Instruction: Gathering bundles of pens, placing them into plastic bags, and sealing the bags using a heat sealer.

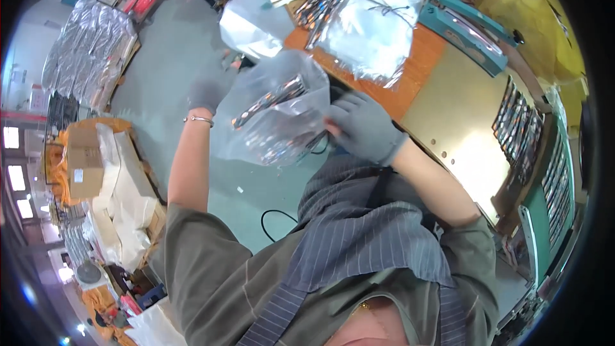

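A clear plastic bag (301, 67) hangs in front of me, beside the table's near edge. Inside it lie several slim dark pieces with orange and silver marks, and one dark bundle (275, 98) slants near the top. My right hand (366, 128), in a grey glove with bare fingertips, is closed on the bag's right side. To the bag's left is my left hand (213, 90), gloved the same way and smeared by motion. Whether its fingers grip the bag does not show.
On the wooden table (419, 80) lie a stack of clear bags (375, 29) and loose dark pieces (320, 9). A teal bag sealer (471, 32) stands behind. At right are rows of similar pieces (517, 125). Cartons (86, 163) and silvery wrapped stacks (90, 48) stand left.
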Demonstrator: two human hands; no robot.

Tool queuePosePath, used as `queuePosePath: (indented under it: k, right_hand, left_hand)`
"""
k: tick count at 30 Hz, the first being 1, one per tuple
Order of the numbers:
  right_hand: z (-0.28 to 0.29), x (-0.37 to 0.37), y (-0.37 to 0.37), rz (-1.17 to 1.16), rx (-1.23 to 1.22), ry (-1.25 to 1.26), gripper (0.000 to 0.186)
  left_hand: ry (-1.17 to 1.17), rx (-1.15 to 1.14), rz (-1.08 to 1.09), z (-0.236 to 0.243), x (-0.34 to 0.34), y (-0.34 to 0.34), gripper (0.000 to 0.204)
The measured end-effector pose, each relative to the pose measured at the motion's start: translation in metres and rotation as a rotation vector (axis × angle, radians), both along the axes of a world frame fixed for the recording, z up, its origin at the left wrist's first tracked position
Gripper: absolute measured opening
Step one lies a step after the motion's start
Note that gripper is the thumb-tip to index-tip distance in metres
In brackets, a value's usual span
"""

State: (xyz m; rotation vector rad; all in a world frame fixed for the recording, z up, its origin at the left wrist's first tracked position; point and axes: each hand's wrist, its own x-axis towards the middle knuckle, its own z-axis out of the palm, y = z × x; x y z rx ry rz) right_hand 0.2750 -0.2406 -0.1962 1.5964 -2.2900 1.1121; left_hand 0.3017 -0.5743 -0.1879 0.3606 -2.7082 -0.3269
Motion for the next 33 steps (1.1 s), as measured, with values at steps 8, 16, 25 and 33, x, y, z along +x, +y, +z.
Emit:
queuePosePath:
  k: [8,16,25,33]
  right_hand:
    - [-0.016,0.03,0.167,-0.512,0.08,-0.537,0.012]
    - [-0.039,0.081,0.242,-0.865,-0.247,-0.951,0.016]
    - [-0.004,-0.019,0.213,-0.777,-0.641,-0.949,0.057]
    - [-0.029,-0.042,0.294,-1.201,-0.239,-0.496,0.039]
  left_hand:
    - [-0.052,0.34,-0.658,-0.018,-0.173,0.178,0.024]
    - [-0.226,0.166,-0.573,-0.094,-0.262,0.217,0.04]
    - [-0.159,1.309,-0.774,-0.003,-0.13,0.363,0.029]
    - [-0.973,2.347,-0.838,0.001,-0.1,0.384,0.045]
